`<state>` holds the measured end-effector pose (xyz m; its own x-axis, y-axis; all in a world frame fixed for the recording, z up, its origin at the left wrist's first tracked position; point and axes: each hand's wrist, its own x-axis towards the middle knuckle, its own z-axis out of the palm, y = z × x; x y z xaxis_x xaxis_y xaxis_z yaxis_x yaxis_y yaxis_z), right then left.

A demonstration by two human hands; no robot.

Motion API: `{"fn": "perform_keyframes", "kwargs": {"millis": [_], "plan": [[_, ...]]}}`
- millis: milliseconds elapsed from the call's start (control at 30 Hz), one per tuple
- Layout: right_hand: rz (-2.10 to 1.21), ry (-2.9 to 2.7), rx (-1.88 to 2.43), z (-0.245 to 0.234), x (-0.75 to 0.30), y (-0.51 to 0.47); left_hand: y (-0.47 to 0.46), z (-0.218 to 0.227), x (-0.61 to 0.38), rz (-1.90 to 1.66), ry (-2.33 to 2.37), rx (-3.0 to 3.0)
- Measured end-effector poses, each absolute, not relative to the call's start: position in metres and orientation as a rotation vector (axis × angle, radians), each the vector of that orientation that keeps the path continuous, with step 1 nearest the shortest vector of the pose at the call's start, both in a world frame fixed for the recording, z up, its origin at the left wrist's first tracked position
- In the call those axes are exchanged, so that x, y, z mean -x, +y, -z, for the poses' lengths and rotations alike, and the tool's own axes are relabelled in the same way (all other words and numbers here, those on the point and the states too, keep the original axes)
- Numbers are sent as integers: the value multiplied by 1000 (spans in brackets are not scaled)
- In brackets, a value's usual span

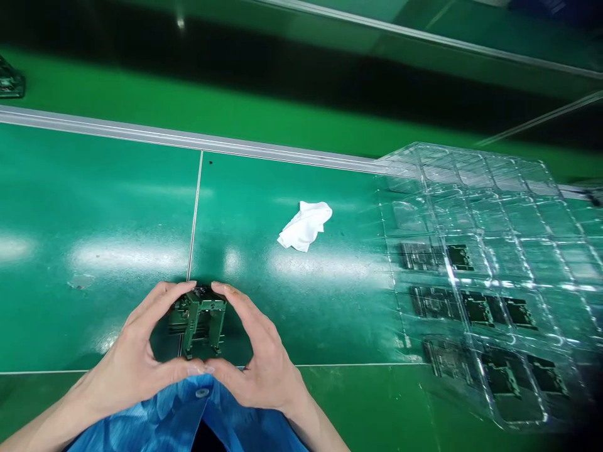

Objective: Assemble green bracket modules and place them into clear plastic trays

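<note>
A small dark green, frame-like part (203, 309) with upright legs and slots stands between my hands near the table's front edge. My left hand (134, 348) curves around its left side, fingertips at the upper edge and thumb near the lower edge. Mirroring this, my right hand (264, 351) grips from the right, with its index fingertip at the top corner. Both thumb tips meet below the part. Its underside is hidden.
A crumpled white cloth (305, 226) lies right of centre on the green table (117, 188). At the right, a clear compartment tray (447, 276) holds several dark green parts (502, 376). A metal rail (235, 147) runs along the back. Another dark part (10, 80) sits far left.
</note>
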<state>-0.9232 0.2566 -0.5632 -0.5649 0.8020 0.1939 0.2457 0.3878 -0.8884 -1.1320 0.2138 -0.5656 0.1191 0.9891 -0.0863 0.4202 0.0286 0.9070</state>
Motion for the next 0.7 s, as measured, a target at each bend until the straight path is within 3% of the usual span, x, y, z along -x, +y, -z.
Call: {"fn": "perform_keyframes", "kwargs": {"millis": [200, 433, 700], "plan": [[-1243, -1876, 904, 568, 926, 256, 214, 567, 1132, -859, 1416, -1512], [-1462, -1545, 869, 577, 925, 256, 219, 573, 1139, -1240, 1270, -1403], [-1307, -1471, 1043, 581, 924, 254, 223, 594, 1154, -1090, 1431, -1370]]}}
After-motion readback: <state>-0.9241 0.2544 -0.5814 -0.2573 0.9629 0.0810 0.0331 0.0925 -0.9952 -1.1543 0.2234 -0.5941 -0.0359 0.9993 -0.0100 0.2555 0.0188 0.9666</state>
